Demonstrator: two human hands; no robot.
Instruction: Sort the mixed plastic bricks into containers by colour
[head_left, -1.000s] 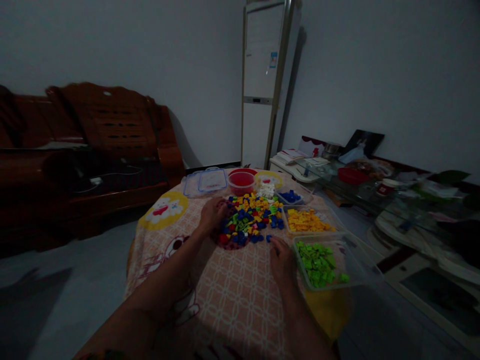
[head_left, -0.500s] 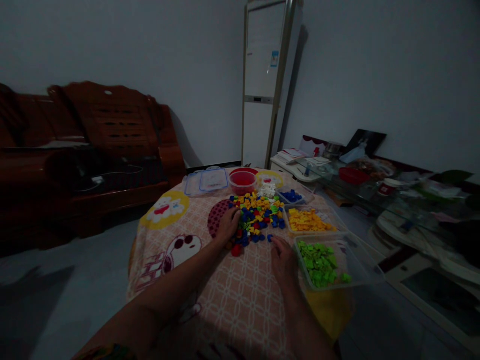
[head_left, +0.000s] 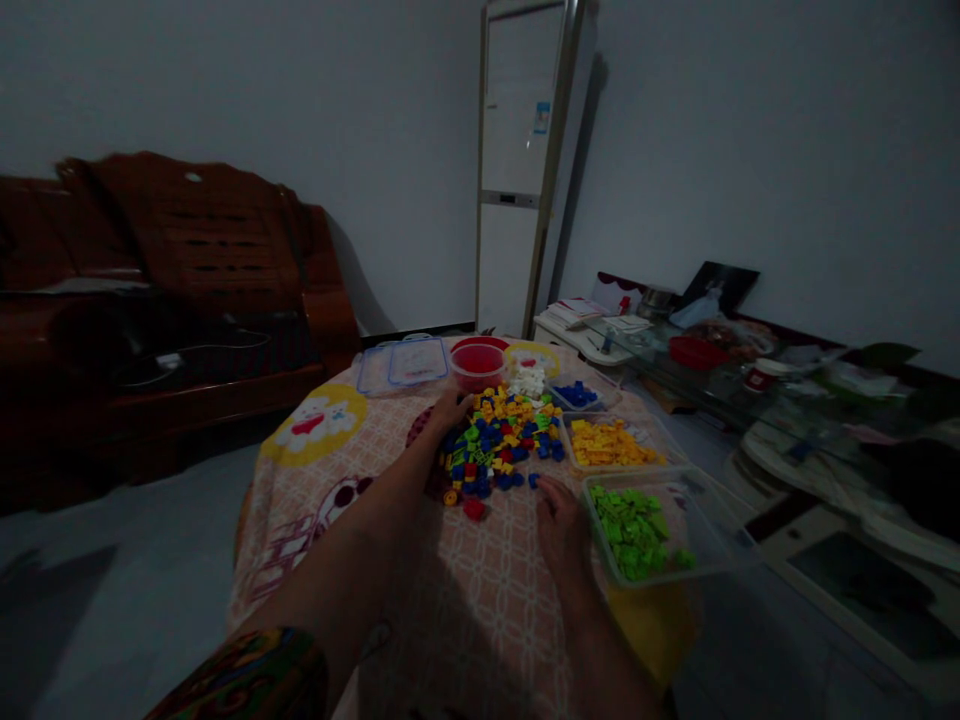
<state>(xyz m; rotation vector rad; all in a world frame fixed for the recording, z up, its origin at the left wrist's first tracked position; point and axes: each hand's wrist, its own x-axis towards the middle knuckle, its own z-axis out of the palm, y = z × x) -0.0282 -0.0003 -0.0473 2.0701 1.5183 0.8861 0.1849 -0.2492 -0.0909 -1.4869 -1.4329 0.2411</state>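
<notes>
A loose pile of small toy building bricks (head_left: 495, 435), mixed yellow, blue, green and red, lies on the cloth-covered round table. My left hand (head_left: 447, 415) reaches to the pile's far left edge, its fingertips at the bricks; whether they grip one is hard to see. Nearer to me, my right hand (head_left: 564, 525) rests on the cloth with curled fingers. A small blue brick (head_left: 533, 480) shows at its fingertips, apparently pinched. Beside that hand stands a clear box of green bricks (head_left: 634, 530). A red brick (head_left: 474, 510) lies at the pile's near edge.
Behind the green bricks are a clear box of yellow bricks (head_left: 611, 442) and a smaller box of blue bricks (head_left: 577, 394). White bricks (head_left: 528, 380) lie beside a red-bottomed tub (head_left: 478, 366). Clear lids (head_left: 405, 362) rest at the back left. A cluttered glass table (head_left: 660, 345) stands right.
My left hand has moved away from me along the pile's left side, uncovering bricks at the near left. My right hand stays by the blue brick. The view has shifted slightly.
</notes>
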